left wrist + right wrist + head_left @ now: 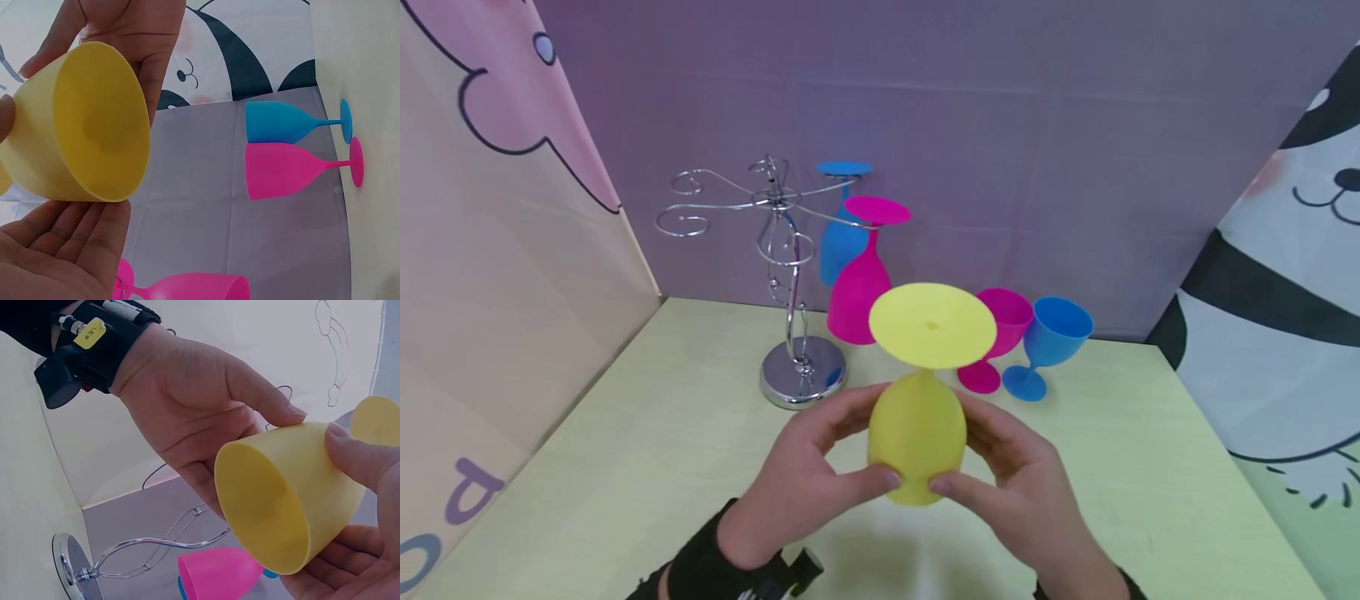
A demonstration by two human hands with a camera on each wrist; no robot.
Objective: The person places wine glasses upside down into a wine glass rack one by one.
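A yellow plastic goblet (917, 437) is held upside down in the air, its round foot on top and its bowl mouth facing down. My left hand (820, 467) grips the bowl from the left, thumb on the near side. From the right, my right hand (1026, 479) holds the same bowl, its thumb close to the other thumb. The wrist views look into the hollow bowl (262, 506). Behind it stands a chrome stemware rack (802, 371) with curled arms. A pink goblet (857, 292) and a blue goblet (842, 246) hang upside down from its right arms.
Back right on the pale table (647, 467), a second pink goblet (1007, 317) and a second blue goblet (1054, 333) stand upright side by side. A grey cloth backdrop (1000, 150) rises at the table's back edge, with printed panels on both sides.
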